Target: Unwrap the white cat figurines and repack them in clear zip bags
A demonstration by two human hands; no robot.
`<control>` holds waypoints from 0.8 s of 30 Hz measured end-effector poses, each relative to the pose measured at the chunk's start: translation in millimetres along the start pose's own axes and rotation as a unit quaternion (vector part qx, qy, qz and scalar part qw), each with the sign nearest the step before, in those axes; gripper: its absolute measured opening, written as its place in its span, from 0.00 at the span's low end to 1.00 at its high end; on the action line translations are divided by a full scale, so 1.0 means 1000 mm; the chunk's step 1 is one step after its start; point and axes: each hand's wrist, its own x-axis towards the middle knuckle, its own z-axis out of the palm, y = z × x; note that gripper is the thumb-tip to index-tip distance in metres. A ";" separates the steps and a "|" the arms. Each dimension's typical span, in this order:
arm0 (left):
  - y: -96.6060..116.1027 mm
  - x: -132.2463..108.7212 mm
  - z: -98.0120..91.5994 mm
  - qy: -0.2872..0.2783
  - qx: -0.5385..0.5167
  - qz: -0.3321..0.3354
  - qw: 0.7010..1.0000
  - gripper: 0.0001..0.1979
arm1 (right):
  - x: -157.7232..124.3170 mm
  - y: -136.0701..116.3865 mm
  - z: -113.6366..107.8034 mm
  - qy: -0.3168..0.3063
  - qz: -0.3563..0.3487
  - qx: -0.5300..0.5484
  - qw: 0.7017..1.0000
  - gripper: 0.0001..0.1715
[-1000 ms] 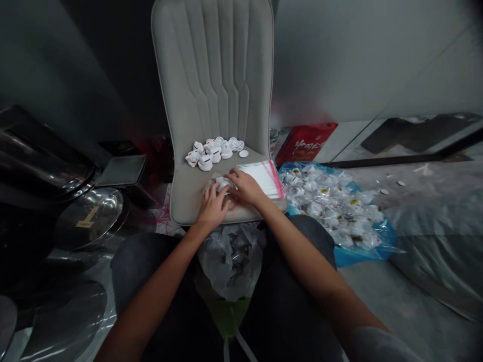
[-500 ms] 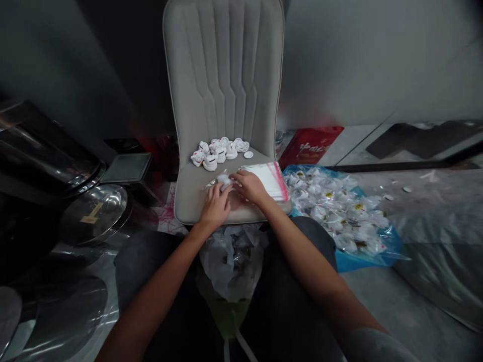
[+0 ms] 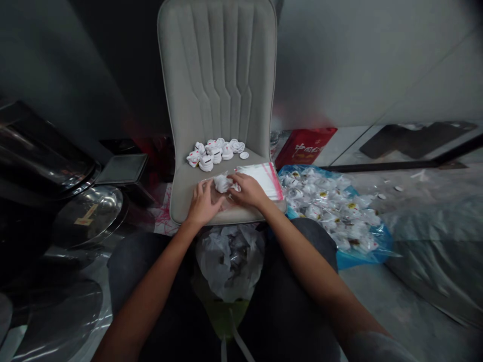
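On the grey chair seat [image 3: 184, 203] between my hands lies a small white figurine [image 3: 222, 183], with clear plastic film [image 3: 225, 203] about it. My left hand [image 3: 204, 202] rests at the left side of the film, its fingers and thumb spread apart. From the right, my right hand [image 3: 247, 190] closes its fingers on the figurine's right edge; the fingertips are partly hidden. Behind them sits a cluster of white figurines [image 3: 207, 162], some with dark slots and red marks. A stack of clear bags with red-edged strips [image 3: 268, 178] lies beside my right hand.
A blue plastic sheet [image 3: 352, 259] on the floor at right carries many bagged white figurines [image 3: 332, 206]. Behind it stands a red bag [image 3: 305, 146]. Between my knees is a bin with a whitish liner [image 3: 230, 266]. Metal canisters [image 3: 90, 216] stand at left.
My left hand has moved left, away from the figurine, and its fingers have spread. More of the white figurine shows now. My right hand stays beside it. The whole view has shifted slightly.
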 end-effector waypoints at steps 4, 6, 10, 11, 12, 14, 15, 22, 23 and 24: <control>-0.010 0.005 -0.013 0.005 -0.020 -0.114 0.993 0.29 | -0.011 -0.002 -0.001 0.022 -0.052 0.029 0.998 0.21; -0.014 0.006 -0.016 -0.068 -0.045 -0.163 0.983 0.24 | -0.016 -0.008 0.000 0.029 -0.058 0.045 0.997 0.16; -0.012 0.008 -0.011 -0.206 -0.169 -0.205 0.942 0.28 | -0.020 -0.021 0.002 0.004 -0.078 0.063 0.995 0.09; -0.010 0.008 -0.008 -0.210 -0.204 -0.208 0.933 0.27 | -0.021 -0.024 0.003 -0.009 -0.087 0.064 0.994 0.08; -0.008 0.008 -0.006 -0.209 -0.234 -0.210 0.926 0.26 | -0.021 -0.026 0.003 -0.021 -0.097 0.064 0.993 0.07; -0.004 0.009 -0.004 -0.206 -0.272 -0.211 0.916 0.23 | -0.020 -0.029 0.005 -0.037 -0.114 0.063 0.991 0.06; -0.002 0.010 -0.004 -0.207 -0.283 -0.212 0.912 0.21 | -0.020 -0.030 0.006 -0.039 -0.119 0.063 0.990 0.06; 0.001 0.013 -0.009 -0.200 -0.293 -0.211 0.911 0.15 | -0.018 -0.033 0.009 -0.039 -0.116 0.081 0.989 0.08; 0.001 0.013 -0.009 -0.198 -0.291 -0.209 0.912 0.15 | -0.018 -0.033 0.009 -0.038 -0.116 0.082 0.989 0.07; 0.000 0.013 -0.008 -0.196 -0.289 -0.209 0.914 0.14 | -0.017 -0.034 0.009 -0.037 -0.115 0.081 0.989 0.07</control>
